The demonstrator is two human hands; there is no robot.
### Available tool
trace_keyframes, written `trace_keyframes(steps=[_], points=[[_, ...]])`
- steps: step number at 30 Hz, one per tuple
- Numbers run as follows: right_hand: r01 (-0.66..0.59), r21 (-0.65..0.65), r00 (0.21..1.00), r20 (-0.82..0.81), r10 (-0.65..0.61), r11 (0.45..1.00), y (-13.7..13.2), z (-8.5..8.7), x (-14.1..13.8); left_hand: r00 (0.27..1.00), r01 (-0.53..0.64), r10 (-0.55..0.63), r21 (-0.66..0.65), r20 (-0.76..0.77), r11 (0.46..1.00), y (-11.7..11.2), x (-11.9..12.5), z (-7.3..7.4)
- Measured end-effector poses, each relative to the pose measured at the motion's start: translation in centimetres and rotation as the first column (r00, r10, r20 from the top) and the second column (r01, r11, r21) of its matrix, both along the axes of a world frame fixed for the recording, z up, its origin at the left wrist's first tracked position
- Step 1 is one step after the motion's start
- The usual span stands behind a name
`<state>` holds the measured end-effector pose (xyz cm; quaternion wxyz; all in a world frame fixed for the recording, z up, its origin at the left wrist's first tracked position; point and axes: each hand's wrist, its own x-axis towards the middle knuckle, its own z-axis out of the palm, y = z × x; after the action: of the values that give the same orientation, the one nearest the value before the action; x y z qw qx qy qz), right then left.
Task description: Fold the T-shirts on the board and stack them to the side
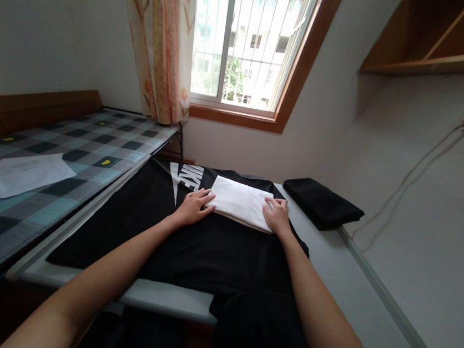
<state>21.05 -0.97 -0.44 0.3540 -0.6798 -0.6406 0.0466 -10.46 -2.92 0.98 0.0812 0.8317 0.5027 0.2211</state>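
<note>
A white folded cloth (239, 201), flat and roughly rectangular, lies on top of a black T-shirt (206, 255). My left hand (193, 207) grips the cloth's left end, thumb along the near edge and fingers at the side. At the opposite end, my right hand (276, 215) is closed on the right edge with its fingers curled. The shirt is spread across a white table (171, 298), with white lettering and a white mark showing near its far left part. One black sleeve droops over the table's near edge.
A folded black cloth (321, 204) rests at the table's far right, by the wall. To the left stands a bed with a checkered cover (113, 144), papers (26, 173) on it. A wooden shelf (442, 58) overhangs the right; a cable (407, 183) hangs down the wall.
</note>
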Motion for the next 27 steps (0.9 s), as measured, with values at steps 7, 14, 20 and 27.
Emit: trace_keyframes(steps=[7, 14, 20, 27], points=[[0.009, -0.016, 1.000, 0.010, -0.009, 1.000, -0.05, 0.10, 0.02, 1.000, -0.010, 0.010, -0.013, 0.003, 1.000, -0.07, -0.02, 0.15], [0.003, -0.005, 1.000, 0.010, -0.003, 1.000, -0.06, 0.12, 0.00, 1.000, -0.010, 0.011, -0.012, 0.009, 1.000, -0.06, -0.04, 0.06], [0.004, -0.008, 1.000, 0.010, -0.004, 1.000, -0.07, 0.12, -0.03, 1.000, -0.008, 0.008, -0.022, 0.003, 1.000, -0.06, -0.03, 0.04], [0.001, -0.017, 1.000, 0.014, 0.000, 1.000, -0.16, 0.32, -0.09, 1.000, -0.008, 0.008, -0.025, 0.008, 1.000, -0.08, -0.06, 0.05]])
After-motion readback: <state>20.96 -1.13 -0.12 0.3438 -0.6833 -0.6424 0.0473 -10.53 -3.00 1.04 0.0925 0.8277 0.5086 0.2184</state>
